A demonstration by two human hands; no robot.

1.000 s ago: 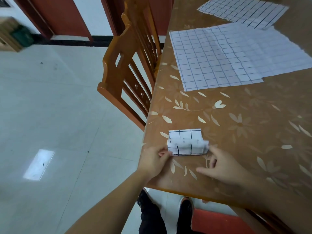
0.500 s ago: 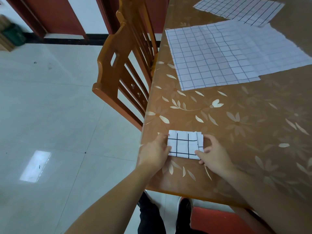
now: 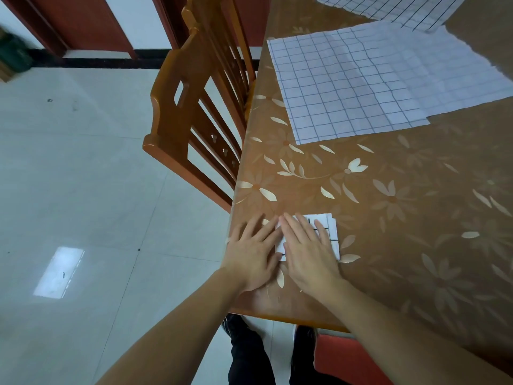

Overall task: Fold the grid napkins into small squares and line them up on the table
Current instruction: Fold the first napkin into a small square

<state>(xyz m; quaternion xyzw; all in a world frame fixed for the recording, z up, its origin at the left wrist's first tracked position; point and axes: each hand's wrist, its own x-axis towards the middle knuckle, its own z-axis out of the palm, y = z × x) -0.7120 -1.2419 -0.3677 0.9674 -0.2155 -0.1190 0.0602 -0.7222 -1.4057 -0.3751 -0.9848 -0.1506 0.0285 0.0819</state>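
A small folded grid napkin (image 3: 332, 235) lies flat near the table's front left corner. My right hand (image 3: 308, 252) lies palm down on it with fingers spread, covering most of it. My left hand (image 3: 254, 252) rests flat beside it on the table, its fingertips at the napkin's left edge. Further back, an unfolded grid napkin (image 3: 341, 90) lies spread out, overlapping a second sheet (image 3: 455, 76) to its right. A third grid sheet (image 3: 402, 8) lies at the far edge of the view.
The table (image 3: 416, 204) has a brown cover with pale flowers. A wooden chair (image 3: 194, 112) stands pushed against the table's left side. The tiled floor lies to the left. A red seat (image 3: 347, 359) shows below the table's front edge.
The napkin's raised flap was folded down, making a small square. Both hands then went from pinching its sides to pressing flat, the right one over the napkin.
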